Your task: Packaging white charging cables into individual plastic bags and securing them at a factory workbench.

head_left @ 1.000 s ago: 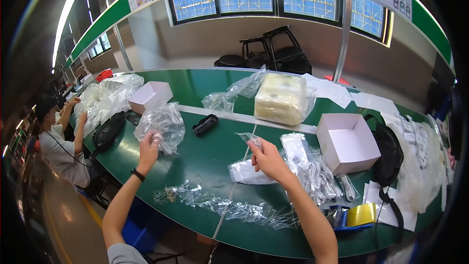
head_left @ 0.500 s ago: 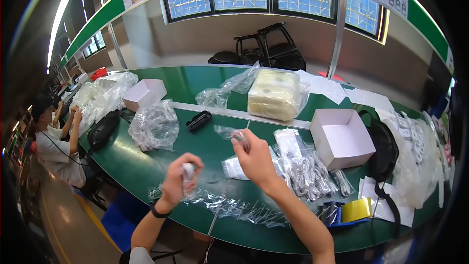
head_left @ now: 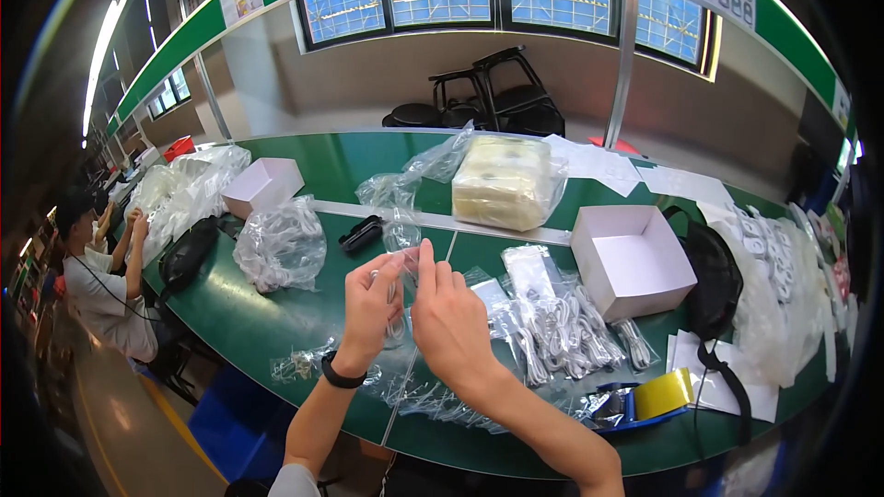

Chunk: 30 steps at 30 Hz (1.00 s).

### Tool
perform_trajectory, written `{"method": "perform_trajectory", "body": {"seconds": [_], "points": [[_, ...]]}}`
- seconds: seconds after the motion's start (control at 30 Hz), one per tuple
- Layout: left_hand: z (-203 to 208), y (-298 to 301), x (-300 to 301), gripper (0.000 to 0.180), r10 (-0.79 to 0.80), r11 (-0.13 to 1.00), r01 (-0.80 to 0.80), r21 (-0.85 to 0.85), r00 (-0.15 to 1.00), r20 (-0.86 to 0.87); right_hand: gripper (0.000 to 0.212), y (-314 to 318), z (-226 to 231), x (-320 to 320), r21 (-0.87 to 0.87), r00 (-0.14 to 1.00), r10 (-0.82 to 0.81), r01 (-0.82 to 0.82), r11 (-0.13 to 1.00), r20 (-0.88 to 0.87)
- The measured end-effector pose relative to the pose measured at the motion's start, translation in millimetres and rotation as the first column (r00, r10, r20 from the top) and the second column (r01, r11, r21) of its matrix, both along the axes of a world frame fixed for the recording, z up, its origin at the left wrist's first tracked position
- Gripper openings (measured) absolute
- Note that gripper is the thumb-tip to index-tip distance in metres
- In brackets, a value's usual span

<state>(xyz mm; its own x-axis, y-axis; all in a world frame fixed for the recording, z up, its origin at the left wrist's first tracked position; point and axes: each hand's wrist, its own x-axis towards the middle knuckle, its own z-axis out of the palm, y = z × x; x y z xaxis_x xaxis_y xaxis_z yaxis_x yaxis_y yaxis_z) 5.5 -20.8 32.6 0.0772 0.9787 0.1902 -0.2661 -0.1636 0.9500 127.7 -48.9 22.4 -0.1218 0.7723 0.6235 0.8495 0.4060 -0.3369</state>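
Note:
Above the middle of the green table, my left hand (head_left: 367,311) and my right hand (head_left: 448,315) are side by side, fingertips almost meeting. A small clear plastic bag (head_left: 401,236) is pinched between the fingers of my right hand, and my left fingertips are at it too. Closed in my left hand is a coiled white cable (head_left: 394,302), mostly hidden by the fingers. To the right of my right hand lies a pile of bagged white cables (head_left: 564,329). Loose clear strips (head_left: 433,400) spread over the table under my forearms.
An open white box (head_left: 631,258), a black pouch (head_left: 714,285) and a blue dispenser with a yellow roll (head_left: 661,396) stand at right. Behind my hands are a black case (head_left: 361,235) and a wrapped cream stack (head_left: 505,182). A co-worker (head_left: 106,290) sits at far left.
My left hand has risen and moved right with the white cable. My right hand has shifted left with the bag, so the two hands now come together.

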Motion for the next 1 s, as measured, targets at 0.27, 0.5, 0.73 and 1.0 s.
{"method": "perform_trajectory", "body": {"seconds": [0.27, 0.5, 0.73, 1.0], "points": [[5.5, 19.1, 7.4, 0.026, 0.198, 0.962, -0.172, 0.212, 0.974, -0.108, 0.076, -19.2, 19.8, 16.7, -0.099, 0.997, 0.012, -0.004, 0.995, 0.078], [17.9, 10.3, 16.3, 0.018, 0.098, 0.982, -0.073, 0.173, 0.985, -0.141, 0.032, -31.4, 35.4, 31.8, -0.288, 0.989, 0.144, -0.141, 0.947, -0.010], [30.2, 16.7, 17.0, 0.016, 0.020, 0.985, -0.006, 0.172, 0.997, -0.081, 0.035, 2.4, 14.4, 19.6, -0.214, 0.769, 0.245, -0.442, 0.871, -0.590], [23.8, 28.9, 7.9, 0.012, 0.046, 0.972, -0.044, 0.232, 0.999, -0.007, 0.033, 18.0, 5.1, 17.7, -0.339, 0.694, 0.247, -0.591, 0.732, -0.676]]}}
